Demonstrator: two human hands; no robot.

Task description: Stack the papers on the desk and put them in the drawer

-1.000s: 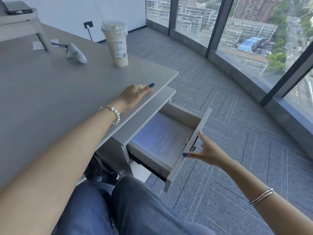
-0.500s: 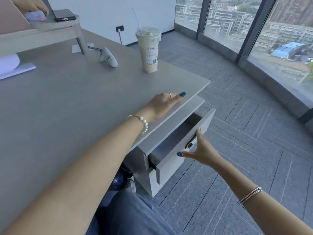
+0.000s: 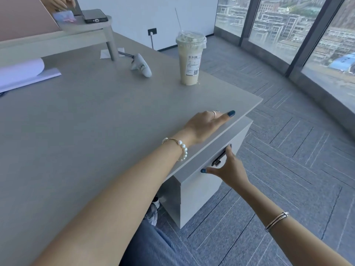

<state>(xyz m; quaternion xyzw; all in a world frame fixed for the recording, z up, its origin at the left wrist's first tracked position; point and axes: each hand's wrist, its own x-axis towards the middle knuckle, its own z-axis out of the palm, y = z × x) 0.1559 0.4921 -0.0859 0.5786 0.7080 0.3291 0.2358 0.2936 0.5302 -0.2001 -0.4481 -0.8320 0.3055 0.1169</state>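
Closest in, the right hand (image 3: 229, 169) is flat against the front of the drawer (image 3: 215, 169), fingers spread, thumb stretched out to the side, fingertips at the dark handle (image 3: 221, 155); nothing gripped, just an open palm pressed on the panel. The drawer sits flush with its cabinet (image 3: 192, 196), so it's closed, and the papers cannot be seen (whatever is in there is hidden behind that front). Just above, the left hand (image 3: 203, 124) lies palm-down on the desk (image 3: 76, 141) right at its near edge, fingers extended toward the corner, holding nothing, a pearl bracelet (image 3: 181, 147) on the wrist. Further back on the desk stands a lidded iced drink (image 3: 190, 58) with a straw, upright, and to its left a small white object (image 3: 141, 66) lying on its side. At the far left edge there's a white curled sheet (image 3: 21, 72), and behind it a low riser shelf (image 3: 57, 38) with a phone (image 3: 95, 16) on top.
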